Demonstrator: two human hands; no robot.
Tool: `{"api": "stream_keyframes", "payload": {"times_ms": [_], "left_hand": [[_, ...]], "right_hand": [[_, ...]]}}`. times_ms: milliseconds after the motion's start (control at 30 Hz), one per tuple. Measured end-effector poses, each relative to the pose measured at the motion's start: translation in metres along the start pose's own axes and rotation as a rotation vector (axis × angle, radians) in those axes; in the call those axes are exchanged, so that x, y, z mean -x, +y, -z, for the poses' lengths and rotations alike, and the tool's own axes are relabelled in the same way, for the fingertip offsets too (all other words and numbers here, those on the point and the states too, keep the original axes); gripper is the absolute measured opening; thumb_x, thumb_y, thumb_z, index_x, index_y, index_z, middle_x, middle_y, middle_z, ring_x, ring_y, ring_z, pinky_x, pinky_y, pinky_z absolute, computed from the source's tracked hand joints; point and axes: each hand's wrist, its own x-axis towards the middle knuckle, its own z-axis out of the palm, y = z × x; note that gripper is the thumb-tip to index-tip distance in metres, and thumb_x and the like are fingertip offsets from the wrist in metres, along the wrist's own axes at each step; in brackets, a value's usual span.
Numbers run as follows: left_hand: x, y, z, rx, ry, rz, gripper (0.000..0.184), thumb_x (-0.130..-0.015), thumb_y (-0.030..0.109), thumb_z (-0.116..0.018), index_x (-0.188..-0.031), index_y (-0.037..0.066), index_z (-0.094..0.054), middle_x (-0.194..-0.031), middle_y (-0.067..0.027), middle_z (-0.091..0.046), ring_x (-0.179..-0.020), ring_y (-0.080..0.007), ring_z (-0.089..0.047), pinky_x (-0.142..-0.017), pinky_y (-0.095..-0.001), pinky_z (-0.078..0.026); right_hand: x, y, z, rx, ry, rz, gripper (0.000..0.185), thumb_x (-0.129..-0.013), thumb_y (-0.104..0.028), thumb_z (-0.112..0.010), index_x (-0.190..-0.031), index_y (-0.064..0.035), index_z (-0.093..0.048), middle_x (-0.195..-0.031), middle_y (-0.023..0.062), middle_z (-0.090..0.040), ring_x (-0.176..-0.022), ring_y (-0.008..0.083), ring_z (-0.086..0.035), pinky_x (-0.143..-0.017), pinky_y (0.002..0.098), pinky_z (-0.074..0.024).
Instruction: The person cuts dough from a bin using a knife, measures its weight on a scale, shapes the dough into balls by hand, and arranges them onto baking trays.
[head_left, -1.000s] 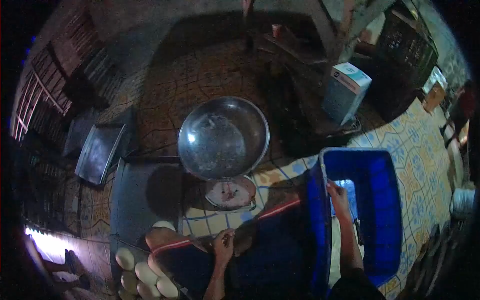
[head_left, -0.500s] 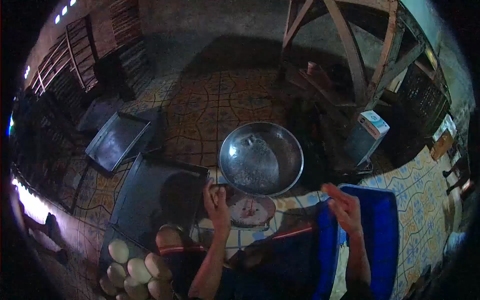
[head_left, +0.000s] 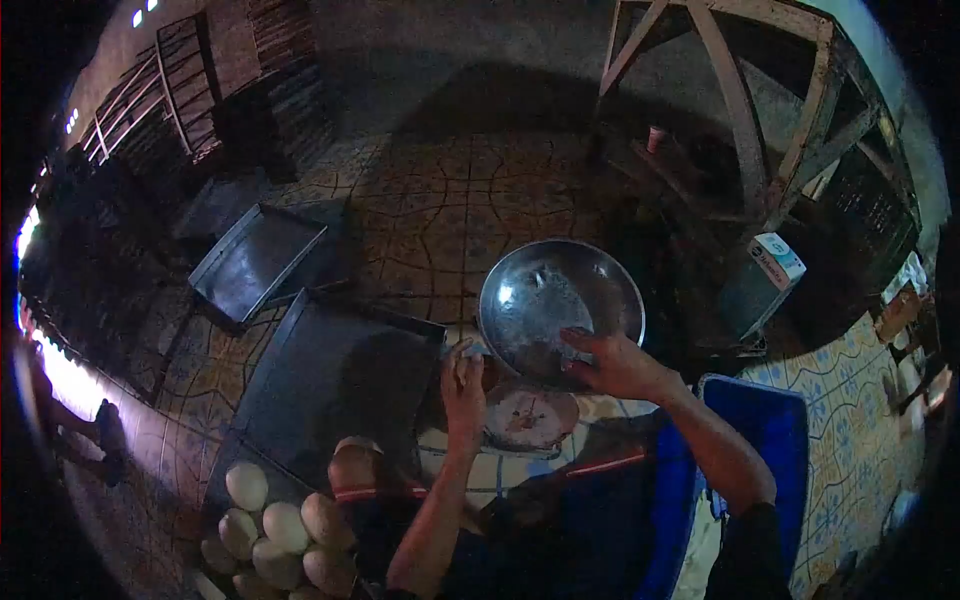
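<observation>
A round metal bowl (head_left: 545, 290) rests over a weighing scale with a round dial (head_left: 530, 418); a little pale residue or powder shows inside it. My right hand (head_left: 618, 365) reaches over the bowl's near right rim, thumb and fingers apart, with nothing visible between them. Just outside the near left rim is my left hand (head_left: 465, 395), fingers raised and loosely bent, nothing seen in it. Whether it touches the bowl I cannot tell. At lower left lie several pale, round dough-like balls (head_left: 285, 527).
A large dark metal tray (head_left: 345, 350) lies left of the scale, with a smaller tray (head_left: 255, 265) beyond it. A blue plastic crate (head_left: 775, 430) stands at my right. Further back are a carton-topped tin (head_left: 765, 285) and a wooden frame (head_left: 735, 100).
My right hand has swung left from above the blue crate to over the bowl. My left hand stays near the bowl's left side. The whole view has shifted slightly.
</observation>
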Motion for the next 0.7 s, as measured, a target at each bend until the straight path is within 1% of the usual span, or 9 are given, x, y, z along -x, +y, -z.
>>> {"api": "stream_keyframes", "payload": {"times_ms": [67, 133, 233, 333, 467, 533, 567, 633, 700], "left_hand": [[-0.018, -0.018, -0.003, 0.044, -0.128, -0.061, 0.047, -0.093, 0.027, -0.057, -0.131, 0.003, -0.041, -0.132, -0.0156, -0.043, -0.122, -0.0235, -0.041, -0.102, -0.0349, -0.032], [-0.021, -0.009, -0.021, -0.180, 0.010, -0.017, 0.069, -0.089, 0.030, -0.062, -0.141, 0.002, -0.027, -0.141, -0.0217, -0.033, -0.131, -0.0285, -0.033, -0.108, -0.0391, -0.026], [-0.030, -0.017, -0.034, -0.321, 0.023, -0.015, 0.082, -0.083, 0.031, -0.064, -0.144, 0.001, -0.019, -0.147, -0.0189, -0.023, -0.137, -0.0284, -0.022, -0.110, -0.0414, -0.023], [-0.034, -0.026, -0.040, -0.316, 0.108, -0.017, 0.079, -0.085, 0.021, -0.061, -0.144, -0.005, -0.016, -0.146, -0.0265, -0.026, -0.134, -0.0322, -0.030, -0.109, -0.0367, -0.024], [-0.040, -0.012, -0.044, -0.261, 0.081, 0.122, 0.065, -0.083, 0.011, -0.054, -0.140, -0.006, -0.028, -0.139, -0.0259, -0.038, -0.128, -0.0324, -0.040, -0.105, -0.0360, -0.031], [-0.055, -0.042, -0.044, -0.203, 0.106, -0.057, 0.048, -0.080, 0.002, -0.047, -0.127, -0.007, -0.046, -0.121, -0.0202, -0.056, -0.111, -0.0274, -0.054, -0.096, -0.0346, -0.039], [-0.056, -0.047, -0.046, -0.207, 0.093, -0.065, 0.048, -0.080, 0.002, -0.047, -0.127, -0.007, -0.046, -0.121, -0.0202, -0.056, -0.111, -0.0274, -0.054, -0.096, -0.0346, -0.039], [-0.053, -0.035, -0.053, -0.022, 0.066, -0.098, 0.040, -0.089, 0.006, -0.046, -0.129, -0.001, -0.048, -0.104, -0.0078, -0.059, -0.087, -0.0150, -0.054, -0.076, -0.0278, -0.045], [-0.046, -0.026, -0.053, 0.005, 0.069, -0.084, 0.037, -0.089, 0.007, -0.046, -0.125, -0.001, -0.052, -0.101, -0.0065, -0.060, -0.085, -0.0152, -0.054, -0.075, -0.0277, -0.045]], "right_hand": [[-0.005, 0.009, -0.004, -0.026, -0.002, 0.036, 0.044, -0.087, -0.021, -0.061, -0.124, 0.0009, -0.054, -0.122, 0.0243, -0.056, -0.107, 0.0389, -0.058, -0.091, 0.0417, -0.0476], [-0.009, 0.011, -0.002, -0.047, -0.003, 0.072, 0.042, -0.087, -0.021, -0.060, -0.122, 0.0013, -0.055, -0.120, 0.0252, -0.056, -0.106, 0.0398, -0.058, -0.091, 0.0420, -0.0475], [-0.018, 0.011, -0.002, -0.041, -0.165, -0.046, 0.048, -0.087, -0.023, -0.059, -0.127, 0.0019, -0.050, -0.123, 0.0261, -0.054, -0.104, 0.0417, -0.058, -0.091, 0.0431, -0.0472], [-0.025, 0.023, -0.014, 0.006, -0.194, 0.018, 0.055, -0.088, -0.024, -0.057, -0.133, 0.0033, -0.041, -0.127, 0.0275, -0.050, -0.108, 0.0418, -0.055, -0.094, 0.0435, -0.0448], [-0.034, 0.030, -0.026, 0.141, -0.226, 0.148, 0.063, -0.092, -0.032, -0.051, -0.140, 0.0033, -0.028, -0.143, 0.0271, -0.030, -0.131, 0.0394, -0.034, -0.106, 0.0463, -0.0320], [-0.042, 0.034, -0.041, 0.227, -0.186, 0.173, 0.065, -0.094, -0.035, -0.048, -0.141, 0.0032, -0.027, -0.147, 0.0262, -0.023, -0.137, 0.0381, -0.024, -0.110, 0.0478, -0.0262], [-0.055, 0.038, -0.056, 0.214, -0.188, 0.266, 0.067, -0.094, -0.040, -0.046, -0.142, 0.0019, -0.024, -0.149, 0.0244, -0.020, -0.139, 0.0372, -0.020, -0.111, 0.0490, -0.0222], [-0.077, 0.040, -0.064, 0.201, -0.166, 0.351, 0.070, -0.095, -0.044, -0.043, -0.144, 0.0006, -0.021, -0.151, 0.0226, -0.016, -0.141, 0.0364, -0.015, -0.113, 0.0503, -0.0182], [-0.098, 0.040, -0.057, 0.479, -0.204, 0.454, 0.068, -0.096, -0.045, -0.040, -0.145, -0.0022, -0.020, -0.151, 0.0232, -0.016, -0.140, 0.0364, -0.018, -0.113, 0.0501, -0.0166]]}}
